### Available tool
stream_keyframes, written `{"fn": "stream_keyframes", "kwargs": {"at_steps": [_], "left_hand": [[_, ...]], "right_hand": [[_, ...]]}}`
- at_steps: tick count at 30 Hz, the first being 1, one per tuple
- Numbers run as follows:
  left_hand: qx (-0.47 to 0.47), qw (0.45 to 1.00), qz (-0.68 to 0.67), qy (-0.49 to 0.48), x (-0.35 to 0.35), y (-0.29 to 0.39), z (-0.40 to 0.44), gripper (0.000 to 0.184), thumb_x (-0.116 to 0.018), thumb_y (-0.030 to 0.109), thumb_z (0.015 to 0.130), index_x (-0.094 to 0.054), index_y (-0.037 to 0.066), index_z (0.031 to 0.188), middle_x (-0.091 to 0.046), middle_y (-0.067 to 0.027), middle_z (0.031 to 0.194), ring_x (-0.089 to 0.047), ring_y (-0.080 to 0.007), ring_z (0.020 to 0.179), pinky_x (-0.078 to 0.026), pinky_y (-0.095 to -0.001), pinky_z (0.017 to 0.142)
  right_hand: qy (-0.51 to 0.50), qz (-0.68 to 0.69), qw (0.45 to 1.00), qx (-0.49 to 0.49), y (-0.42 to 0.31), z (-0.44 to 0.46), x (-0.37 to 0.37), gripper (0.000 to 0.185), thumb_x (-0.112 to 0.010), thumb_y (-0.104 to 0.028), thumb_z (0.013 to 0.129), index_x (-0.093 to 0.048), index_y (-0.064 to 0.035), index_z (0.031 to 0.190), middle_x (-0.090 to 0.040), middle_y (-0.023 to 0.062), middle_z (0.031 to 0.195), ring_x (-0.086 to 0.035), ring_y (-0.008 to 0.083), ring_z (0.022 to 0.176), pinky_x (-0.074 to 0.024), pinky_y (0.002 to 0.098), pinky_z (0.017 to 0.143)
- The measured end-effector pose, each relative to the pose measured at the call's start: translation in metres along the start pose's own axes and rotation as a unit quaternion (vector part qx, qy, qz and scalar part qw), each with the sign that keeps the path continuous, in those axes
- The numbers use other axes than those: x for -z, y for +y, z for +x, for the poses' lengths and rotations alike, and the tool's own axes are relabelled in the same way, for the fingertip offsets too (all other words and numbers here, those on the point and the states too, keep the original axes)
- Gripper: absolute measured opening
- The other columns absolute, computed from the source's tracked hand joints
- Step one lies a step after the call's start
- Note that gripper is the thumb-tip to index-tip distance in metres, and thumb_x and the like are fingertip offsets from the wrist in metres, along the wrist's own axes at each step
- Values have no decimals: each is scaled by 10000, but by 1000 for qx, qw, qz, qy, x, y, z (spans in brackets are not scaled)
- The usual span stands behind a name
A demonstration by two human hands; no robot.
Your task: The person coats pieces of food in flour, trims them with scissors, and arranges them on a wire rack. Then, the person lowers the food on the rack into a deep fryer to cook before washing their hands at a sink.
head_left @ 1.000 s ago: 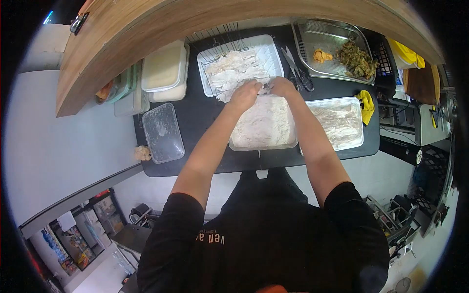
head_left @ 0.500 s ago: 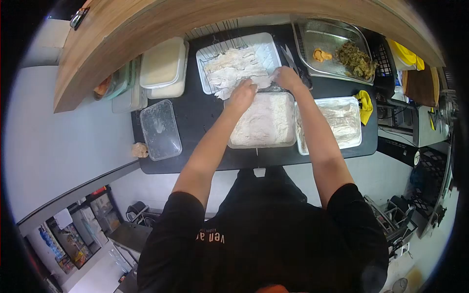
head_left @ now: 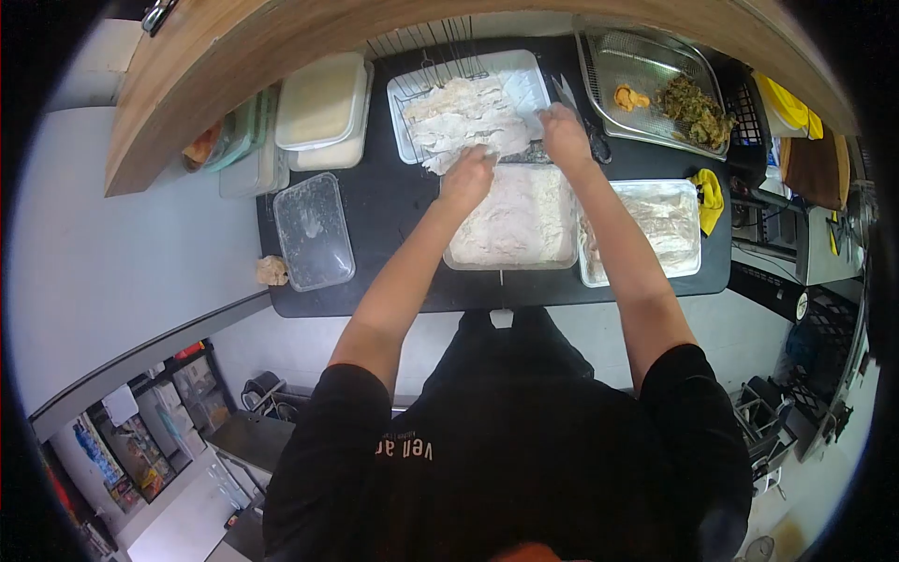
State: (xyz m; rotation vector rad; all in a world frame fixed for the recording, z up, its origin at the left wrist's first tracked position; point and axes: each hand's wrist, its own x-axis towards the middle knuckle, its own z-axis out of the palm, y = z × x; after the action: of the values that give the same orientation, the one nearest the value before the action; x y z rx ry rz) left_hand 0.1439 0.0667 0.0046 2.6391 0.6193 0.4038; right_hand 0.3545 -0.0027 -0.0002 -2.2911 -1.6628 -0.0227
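My left hand (head_left: 470, 175) is closed on the near edge of a flour-coated strip, whose kind I cannot make out. The strip (head_left: 506, 140) lies on other floured pieces (head_left: 457, 110) in a white tray (head_left: 530, 79). Just past the tray's right edge is my right hand (head_left: 566, 140), apart from the strip, its fingers loosely bent and seemingly holding nothing. Below both hands sits a clear container of white flour (head_left: 510, 220). Under my right forearm, a second white tray (head_left: 688, 272) holds pale, flat pieces (head_left: 655, 223).
A wire rack (head_left: 426, 67) leans into the back of the tray. Scissors (head_left: 567, 94) lie to its right, beside a perforated metal pan (head_left: 609, 58). Lidded tubs (head_left: 321, 101) and an empty plastic container (head_left: 314, 234) stand left. A wooden shelf (head_left: 234, 75) overhangs the back.
My right hand has come away from the strip's right end and moved up and right. That end now rests on the pile. My left hand stays at the near edge; the view has shifted slightly.
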Motion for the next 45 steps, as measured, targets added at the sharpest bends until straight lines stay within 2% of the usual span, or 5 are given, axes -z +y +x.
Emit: {"fn": "stream_keyframes", "kwargs": {"at_steps": [15,22,29,38,45], "left_hand": [[65,986,38,-149,3,7,-102,117,-596,56,711,-617,7,815,-554,-146,964,-535,-313,1009,-485,-411,801],[98,994,-20,-35,7,9,-105,248,-557,-4,705,-596,-23,949,-544,-196,1018,-532,-354,1012,-473,-429,835],[85,995,-33,-33,11,3,-112,286,-543,-8,717,-583,-41,999,-546,-196,1014,-534,-355,1008,-468,-423,845],[95,982,-35,-162,-2,17,-114,265,-576,-31,706,-609,-27,969,-590,-169,954,-560,-349,976,-468,-413,831],[83,995,9,-55,29,19,-104,125,-549,16,720,-595,-6,834,-571,-168,913,-554,-344,909,-486,-426,772]], "right_hand": [[-293,76,953,19,-57,-100,-17,314,-502,-47,735,-651,-86,1009,-602,151,1093,-563,296,1027,-465,360,891],[-120,67,978,157,-115,-102,-43,387,-645,-151,711,-621,-102,1094,-538,131,1211,-460,290,1191,-393,382,985],[-247,27,955,160,-79,-143,-16,463,-630,-188,757,-547,-104,1205,-467,111,1307,-426,306,1221,-347,393,1028],[-238,75,965,-77,-91,-148,-48,328,-483,-86,815,-575,-51,1127,-474,160,1287,-456,332,1177,-469,365,892],[-125,99,977,144,-125,-133,-32,279,-509,-90,786,-619,-39,1037,-554,165,1162,-509,310,1114,-443,398,920]]}}
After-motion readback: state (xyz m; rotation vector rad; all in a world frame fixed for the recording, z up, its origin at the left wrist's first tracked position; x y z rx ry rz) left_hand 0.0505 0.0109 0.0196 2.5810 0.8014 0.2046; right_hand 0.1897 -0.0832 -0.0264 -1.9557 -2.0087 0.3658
